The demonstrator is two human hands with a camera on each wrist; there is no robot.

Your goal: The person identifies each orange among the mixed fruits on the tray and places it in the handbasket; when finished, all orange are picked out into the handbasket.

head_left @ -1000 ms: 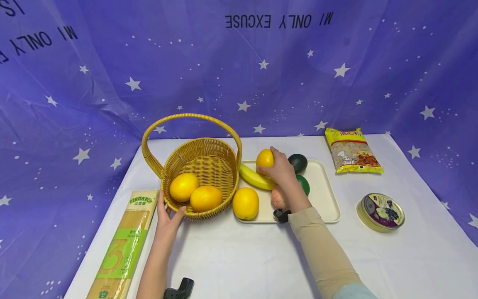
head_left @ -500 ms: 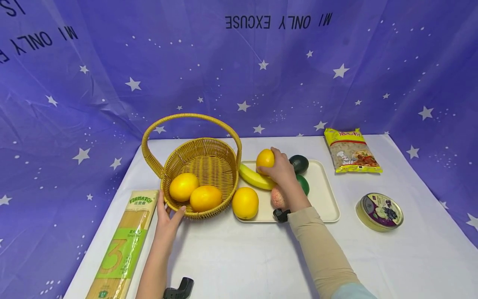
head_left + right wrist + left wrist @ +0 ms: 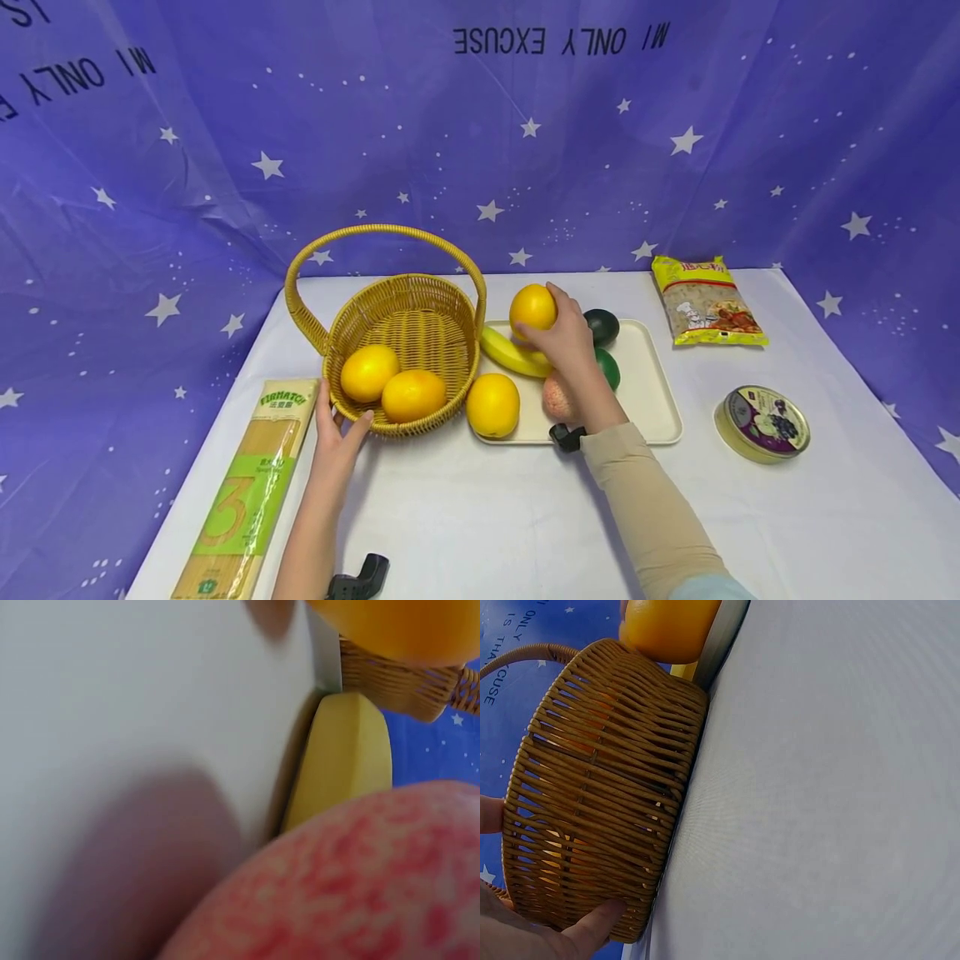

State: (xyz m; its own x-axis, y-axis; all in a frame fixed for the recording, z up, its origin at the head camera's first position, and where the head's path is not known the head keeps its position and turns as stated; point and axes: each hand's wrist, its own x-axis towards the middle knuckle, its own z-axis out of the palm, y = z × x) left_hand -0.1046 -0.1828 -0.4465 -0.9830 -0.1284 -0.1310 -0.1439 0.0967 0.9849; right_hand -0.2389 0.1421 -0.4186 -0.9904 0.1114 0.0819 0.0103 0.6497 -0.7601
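Observation:
My right hand (image 3: 566, 337) grips an orange (image 3: 532, 308) just above the cream tray (image 3: 652, 408). Below it on the tray lie a banana (image 3: 513, 354), a pink mottled round fruit (image 3: 558, 398), a dark green fruit (image 3: 602, 327) and a green one (image 3: 607, 369). Another orange (image 3: 492, 406) sits at the tray's left front corner. My left hand (image 3: 337, 446) holds the front left of the wicker basket (image 3: 431, 329), with its fingers and thumb against the rim and side wall. Two yellow-orange fruits (image 3: 414, 396) lie in the basket. The right wrist view shows the pink mottled fruit (image 3: 352, 892) close up.
A spaghetti packet (image 3: 243, 492) lies left of the basket. At the far right are a yellow food bag (image 3: 711, 304) and a round tin (image 3: 763, 423). The basket's tall handle (image 3: 386, 229) arches over its opening. A blue star-printed cloth (image 3: 480, 150) hangs behind the table.
My right hand has raised the orange a little from among the fruit on the tray. The left hand and the basket stay where they were.

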